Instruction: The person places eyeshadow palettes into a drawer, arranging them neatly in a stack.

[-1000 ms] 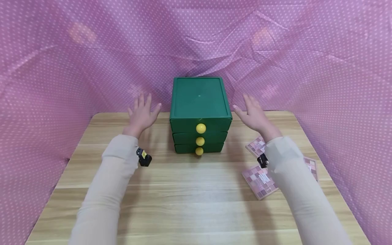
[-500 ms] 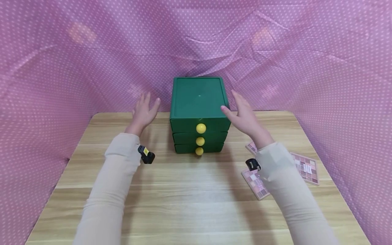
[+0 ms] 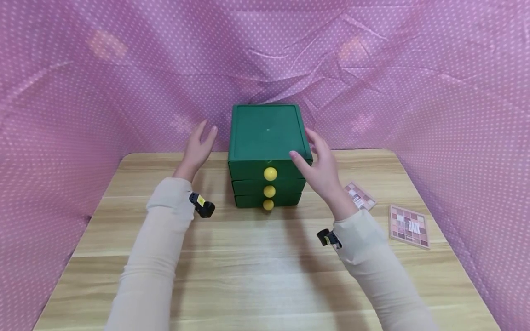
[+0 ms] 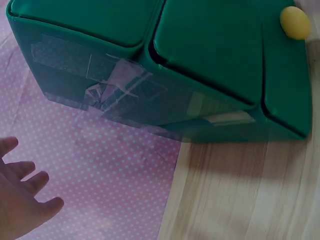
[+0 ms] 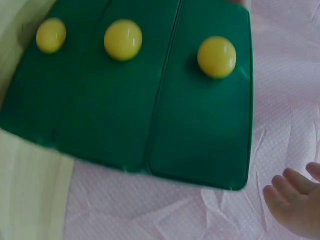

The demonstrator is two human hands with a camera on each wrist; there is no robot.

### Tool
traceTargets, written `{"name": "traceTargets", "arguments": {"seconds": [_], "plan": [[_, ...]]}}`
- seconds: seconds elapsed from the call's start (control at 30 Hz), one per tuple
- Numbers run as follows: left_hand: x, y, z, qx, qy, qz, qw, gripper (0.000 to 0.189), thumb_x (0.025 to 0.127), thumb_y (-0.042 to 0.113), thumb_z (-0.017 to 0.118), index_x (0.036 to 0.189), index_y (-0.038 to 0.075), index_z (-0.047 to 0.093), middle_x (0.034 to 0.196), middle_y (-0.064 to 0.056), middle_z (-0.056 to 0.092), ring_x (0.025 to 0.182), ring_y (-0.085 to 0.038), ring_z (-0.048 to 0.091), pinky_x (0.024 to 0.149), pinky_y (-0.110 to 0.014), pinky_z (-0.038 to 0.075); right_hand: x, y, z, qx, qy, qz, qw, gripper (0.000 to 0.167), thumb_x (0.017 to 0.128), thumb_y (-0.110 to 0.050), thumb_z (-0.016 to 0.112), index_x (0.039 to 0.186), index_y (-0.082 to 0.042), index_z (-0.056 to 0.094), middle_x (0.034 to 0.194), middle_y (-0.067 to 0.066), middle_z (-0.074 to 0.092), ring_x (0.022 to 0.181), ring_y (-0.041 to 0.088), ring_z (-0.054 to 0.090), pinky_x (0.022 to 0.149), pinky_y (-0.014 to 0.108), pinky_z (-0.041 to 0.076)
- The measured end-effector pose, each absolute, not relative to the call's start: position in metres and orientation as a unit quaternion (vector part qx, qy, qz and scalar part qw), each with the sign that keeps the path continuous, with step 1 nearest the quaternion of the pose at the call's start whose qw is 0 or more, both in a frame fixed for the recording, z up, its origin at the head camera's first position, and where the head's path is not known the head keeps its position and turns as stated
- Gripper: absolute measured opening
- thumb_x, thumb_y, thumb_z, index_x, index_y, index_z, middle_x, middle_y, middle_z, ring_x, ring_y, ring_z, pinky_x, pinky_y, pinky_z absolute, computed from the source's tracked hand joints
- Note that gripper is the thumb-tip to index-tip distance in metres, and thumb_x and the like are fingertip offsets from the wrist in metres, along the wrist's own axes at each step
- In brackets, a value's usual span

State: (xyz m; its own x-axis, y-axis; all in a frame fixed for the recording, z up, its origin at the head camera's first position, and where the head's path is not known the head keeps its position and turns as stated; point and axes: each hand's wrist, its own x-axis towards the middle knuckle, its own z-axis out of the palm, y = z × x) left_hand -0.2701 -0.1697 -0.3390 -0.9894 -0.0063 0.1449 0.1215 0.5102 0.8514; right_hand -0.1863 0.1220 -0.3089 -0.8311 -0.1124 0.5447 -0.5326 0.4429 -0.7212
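Observation:
A green three-drawer box (image 3: 265,133) stands at the back of the wooden table, its drawers closed. Each drawer front carries a round yellow knob (image 3: 270,174). To the left of the box, my left hand (image 3: 196,152) is raised with fingers spread and holds nothing; the left wrist view shows a gap between that hand (image 4: 22,200) and the taped side wall. My right hand (image 3: 324,174) is at the box's front right corner, thumb and fingers apart, overlapping the corner in the head view. From the right wrist, this hand (image 5: 297,202) appears beside the top drawer with nothing in it.
Two flat pink checkered cases lie on the right of the table (image 3: 265,276): one case (image 3: 360,196) close behind the right forearm, another case (image 3: 410,227) with white lettering nearer the right edge. Pink dotted cloth (image 3: 165,69) surrounds the table at the back and sides.
My right hand has moved left and toward me, to the box's front corner. My left hand has shifted slightly right and turned. The frontmost pink case is now hidden behind the right arm.

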Motion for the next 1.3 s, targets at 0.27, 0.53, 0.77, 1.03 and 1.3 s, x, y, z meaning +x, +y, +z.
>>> {"name": "traceTargets", "arguments": {"seconds": [0.27,0.53,0.77,1.03,1.3], "plan": [[-0.275,-0.165,-0.340,0.020,-0.786,-0.616,0.042,0.062,0.085,0.050,0.040,0.137,0.021,0.024,0.138,-0.004,0.024,0.124,-0.019,0.023,0.098,-0.033,0.024,-0.160,0.102,-0.313,0.174,-0.735,0.605,0.253,0.036,0.081,0.002,0.056,0.113,0.011,0.045,0.108,0.025,0.049,0.102,0.032,0.045,0.084,0.046,0.038],[-0.277,-0.161,-0.341,0.020,-0.724,-0.688,0.039,0.056,0.085,0.042,0.049,0.134,0.023,0.031,0.134,-0.003,0.031,0.120,-0.020,0.029,0.093,-0.038,0.031,-0.163,0.097,-0.346,0.098,-0.690,0.674,0.247,0.028,0.082,-0.004,0.057,0.105,0.010,0.049,0.098,0.019,0.055,0.091,0.023,0.051,0.078,0.032,0.043],[-0.277,-0.153,-0.338,-0.004,-0.689,-0.724,0.021,0.053,0.085,0.033,0.052,0.133,0.020,0.034,0.134,-0.006,0.031,0.120,-0.021,0.030,0.093,-0.042,0.031,-0.161,0.086,-0.367,0.041,-0.655,0.727,0.202,0.029,0.081,-0.011,0.060,0.101,0.008,0.052,0.093,0.013,0.056,0.083,0.017,0.052,0.076,0.028,0.044],[-0.283,-0.143,-0.337,-0.017,-0.663,-0.748,-0.009,0.050,0.086,0.028,0.052,0.133,0.019,0.035,0.133,-0.007,0.030,0.119,-0.026,0.031,0.093,-0.041,0.032,-0.162,0.069,-0.374,-0.064,-0.647,0.754,0.092,0.029,0.082,-0.022,0.060,0.098,0.000,0.054,0.089,0.010,0.057,0.080,0.021,0.055,0.070,0.030,0.048],[-0.288,-0.138,-0.341,-0.019,-0.628,-0.777,-0.025,0.052,0.086,0.024,0.054,0.134,0.016,0.034,0.130,-0.009,0.033,0.112,-0.026,0.042,0.084,-0.035,0.042,-0.167,0.061,-0.375,-0.096,-0.604,0.791,0.009,0.031,0.082,-0.025,0.059,0.100,0.000,0.053,0.096,0.020,0.056,0.091,0.037,0.052,0.081,0.044,0.042]]}}
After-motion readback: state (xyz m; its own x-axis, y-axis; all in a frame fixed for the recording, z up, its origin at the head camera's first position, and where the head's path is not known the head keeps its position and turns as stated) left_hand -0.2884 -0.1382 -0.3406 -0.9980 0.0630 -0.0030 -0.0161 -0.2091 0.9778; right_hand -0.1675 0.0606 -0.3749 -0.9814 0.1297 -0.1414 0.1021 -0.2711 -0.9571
